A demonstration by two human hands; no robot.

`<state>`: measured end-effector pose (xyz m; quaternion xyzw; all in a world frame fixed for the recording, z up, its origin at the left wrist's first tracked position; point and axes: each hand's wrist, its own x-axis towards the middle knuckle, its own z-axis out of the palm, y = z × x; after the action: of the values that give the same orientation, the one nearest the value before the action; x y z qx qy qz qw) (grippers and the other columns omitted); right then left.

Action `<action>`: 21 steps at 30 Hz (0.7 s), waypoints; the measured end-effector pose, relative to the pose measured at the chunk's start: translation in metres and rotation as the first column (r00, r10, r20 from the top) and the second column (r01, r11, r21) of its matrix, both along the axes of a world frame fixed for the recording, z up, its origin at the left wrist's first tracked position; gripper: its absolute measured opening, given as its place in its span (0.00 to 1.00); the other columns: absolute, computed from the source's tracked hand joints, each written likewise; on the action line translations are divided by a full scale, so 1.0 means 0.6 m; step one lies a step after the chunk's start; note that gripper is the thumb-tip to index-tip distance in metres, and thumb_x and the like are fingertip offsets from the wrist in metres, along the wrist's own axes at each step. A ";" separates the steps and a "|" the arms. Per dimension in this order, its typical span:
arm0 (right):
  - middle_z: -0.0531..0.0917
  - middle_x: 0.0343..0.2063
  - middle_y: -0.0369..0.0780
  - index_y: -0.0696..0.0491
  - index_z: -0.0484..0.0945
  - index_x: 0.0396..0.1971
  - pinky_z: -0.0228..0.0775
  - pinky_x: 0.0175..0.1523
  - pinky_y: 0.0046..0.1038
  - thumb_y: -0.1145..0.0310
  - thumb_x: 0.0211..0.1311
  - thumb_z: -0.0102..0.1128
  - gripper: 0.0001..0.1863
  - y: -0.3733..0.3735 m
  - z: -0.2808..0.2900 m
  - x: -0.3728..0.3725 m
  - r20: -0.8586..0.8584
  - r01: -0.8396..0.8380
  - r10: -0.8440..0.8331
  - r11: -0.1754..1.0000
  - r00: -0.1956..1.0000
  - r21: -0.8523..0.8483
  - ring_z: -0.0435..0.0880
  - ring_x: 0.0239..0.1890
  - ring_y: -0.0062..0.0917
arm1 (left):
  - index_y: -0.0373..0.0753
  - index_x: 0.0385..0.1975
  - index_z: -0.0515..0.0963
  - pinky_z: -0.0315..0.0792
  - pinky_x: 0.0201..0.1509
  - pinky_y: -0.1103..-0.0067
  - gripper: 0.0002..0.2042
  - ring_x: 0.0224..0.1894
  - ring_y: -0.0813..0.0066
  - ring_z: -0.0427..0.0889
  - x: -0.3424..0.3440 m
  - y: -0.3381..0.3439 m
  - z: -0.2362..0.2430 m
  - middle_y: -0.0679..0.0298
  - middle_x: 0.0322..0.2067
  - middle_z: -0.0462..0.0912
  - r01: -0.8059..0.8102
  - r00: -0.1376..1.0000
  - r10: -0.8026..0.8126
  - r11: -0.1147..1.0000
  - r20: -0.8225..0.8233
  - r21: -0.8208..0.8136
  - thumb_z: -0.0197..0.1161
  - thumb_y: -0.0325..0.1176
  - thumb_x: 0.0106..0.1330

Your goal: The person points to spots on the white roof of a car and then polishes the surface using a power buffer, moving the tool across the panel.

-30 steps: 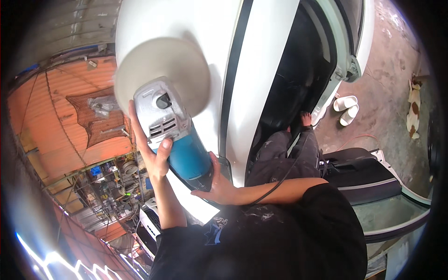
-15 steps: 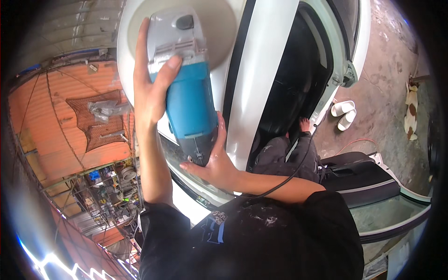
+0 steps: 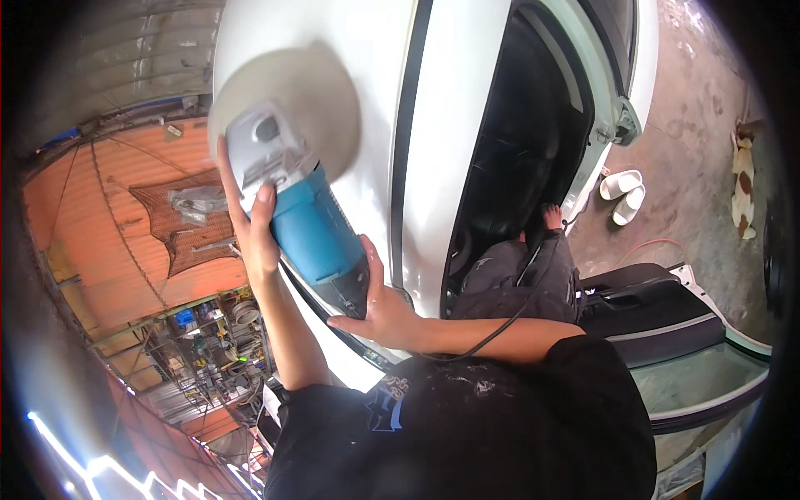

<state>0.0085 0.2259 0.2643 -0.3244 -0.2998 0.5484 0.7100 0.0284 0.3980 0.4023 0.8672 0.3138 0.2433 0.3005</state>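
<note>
**Polisher on the white panel**

We've got the blue polisher in both hands. Our left hand is wrapped around the grey head end, and our right hand is closed on the dark rear grip. Its round pad sits flat against the white car body. Far right, white slippers lie on the concrete floor. On the left there's an orange wall.

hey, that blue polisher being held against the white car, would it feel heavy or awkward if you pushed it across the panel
Probably hefty: the blue polisher has a thick body and both the left hand and right hand grip it. Its wide round pad lies against the white car panel, so it likely glides rather than tips. The trailing black cord may drag.
</note>
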 end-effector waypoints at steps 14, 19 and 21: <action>0.68 0.59 0.67 0.53 0.18 0.72 0.69 0.60 0.42 0.50 0.61 0.69 0.66 0.011 -0.017 0.011 0.208 -0.162 0.167 0.986 0.964 -0.039 0.79 0.54 0.56 | 0.45 0.77 0.48 0.64 0.67 0.68 0.38 0.65 0.58 0.68 -0.088 0.034 -0.036 0.50 0.69 0.62 -0.131 0.972 0.158 0.978 0.171 -0.160 0.57 0.42 0.69; 0.73 0.55 0.68 0.50 0.17 0.72 0.72 0.58 0.44 0.58 0.61 0.70 0.65 0.021 0.003 0.036 0.211 0.218 -0.227 0.974 0.951 0.065 0.81 0.51 0.59 | 0.39 0.76 0.52 0.53 0.74 0.70 0.38 0.72 0.61 0.59 0.004 0.048 -0.021 0.53 0.73 0.58 -0.047 0.985 0.069 0.989 0.157 -0.138 0.58 0.41 0.68; 0.67 0.61 0.68 0.53 0.17 0.72 0.70 0.62 0.42 0.58 0.61 0.70 0.65 0.020 0.015 0.052 0.237 0.240 -0.248 0.969 0.939 0.064 0.79 0.56 0.57 | 0.37 0.75 0.52 0.55 0.73 0.72 0.38 0.71 0.63 0.61 0.037 0.048 -0.011 0.52 0.72 0.58 0.021 0.995 -0.012 0.996 0.101 -0.084 0.59 0.42 0.68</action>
<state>0.0397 0.2378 0.2736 -0.4118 -0.3514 0.4070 0.7357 0.0508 0.4268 0.3958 0.8428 0.3010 0.2705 0.3548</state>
